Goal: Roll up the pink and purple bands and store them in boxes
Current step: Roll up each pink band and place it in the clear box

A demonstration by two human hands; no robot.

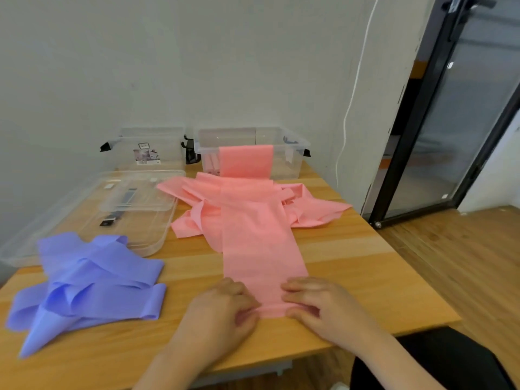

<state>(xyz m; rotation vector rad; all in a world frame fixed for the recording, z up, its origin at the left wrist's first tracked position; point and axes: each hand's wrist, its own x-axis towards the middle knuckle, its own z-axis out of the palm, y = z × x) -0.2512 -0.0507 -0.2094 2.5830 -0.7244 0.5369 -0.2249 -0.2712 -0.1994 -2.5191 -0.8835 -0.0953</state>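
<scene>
At the near edge of the pale wooden tabletop (351, 266), a person's left hand (222, 311) and right hand (318, 305) pinch the two corners of the near end of a long, flat pink elastic band (253, 235), fingers curled onto it as if to begin the first turn of a roll. From the hands the pink band runs straight away across the tabletop, passes over a loose, crumpled heap of its own length, and climbs the front wall of a clear plastic storage box (292, 153) standing at the far side of the tabletop, its far end draped over the rim. A second clear plastic box (146, 147) stands just left of that one, and a clear plastic lid (92, 209) lies nearer the hands, left of the pink heap. A crumpled purple elastic band (92, 280) lies untouched left of the hands, its far edge over the lid.

The risks appear to lie in the slack: the tangled folds in the heap may feed unevenly and skew the roll into a cone, and if the draped end catches on the rim, pulling could tip or drag the light box. Loose first turns would likely spring open.
</scene>
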